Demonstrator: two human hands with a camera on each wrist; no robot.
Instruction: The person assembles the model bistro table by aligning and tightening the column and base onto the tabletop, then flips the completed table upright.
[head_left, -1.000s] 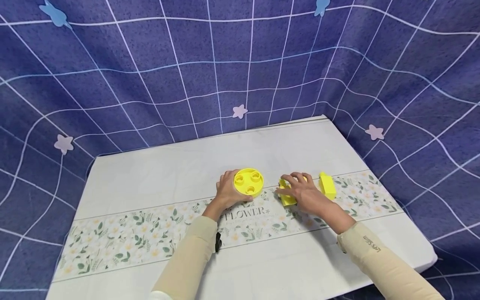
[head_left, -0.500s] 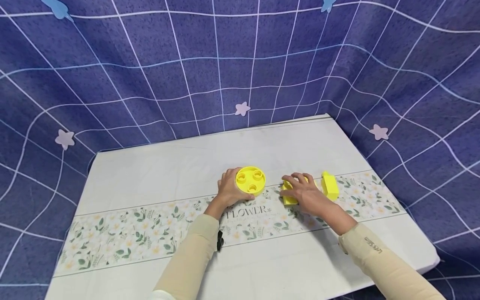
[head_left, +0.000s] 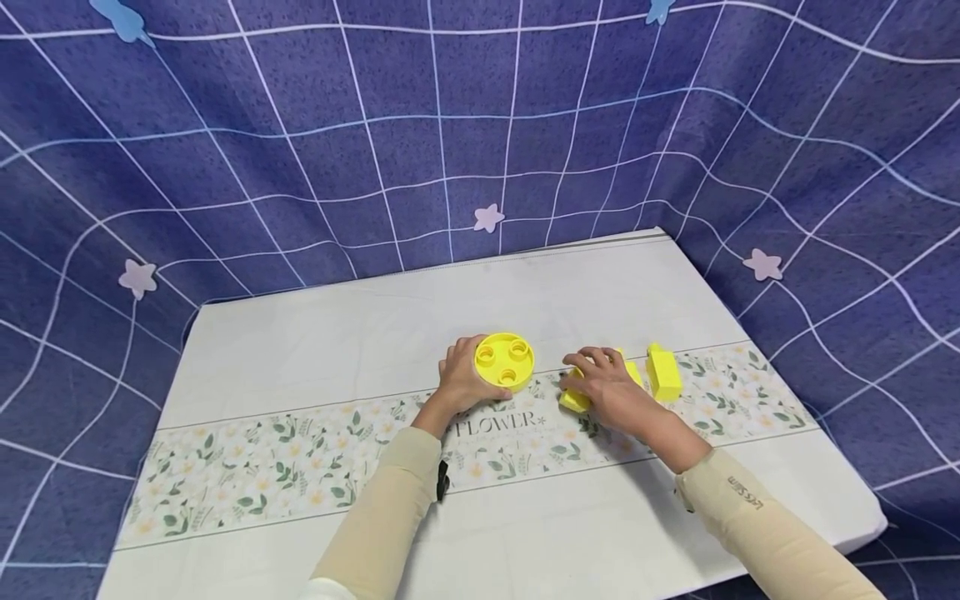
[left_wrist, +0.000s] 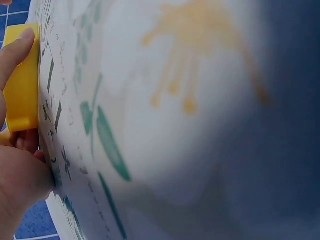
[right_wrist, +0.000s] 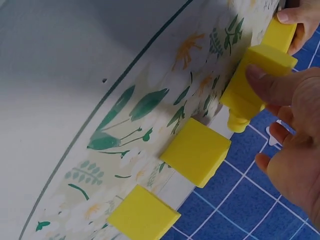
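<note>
My left hand [head_left: 465,379] grips a round yellow disc [head_left: 498,385] from its left side, thumb at the front. The disc stands on the table, its top showing three raised ring sockets. To its right, my right hand [head_left: 615,396] pinches a yellow block [head_left: 575,401] between thumb and fingers. In the right wrist view, this block [right_wrist: 272,56] is tilted and has a rounded peg [right_wrist: 239,122] at one end. A gap separates it from the disc. A second yellow block [head_left: 633,372] is partly hidden behind the right hand.
A third yellow block [head_left: 664,377] with a peg lies on the right. A floral band with lettering [head_left: 498,423] crosses the white tablecloth [head_left: 330,342]. A blue grid-patterned curtain [head_left: 315,158] hangs behind and at both sides.
The block in my right hand has turned and tilted within the fingers, and the second block shows more behind the hand. My left hand keeps its grip on the disc. The head view has shifted slightly.
</note>
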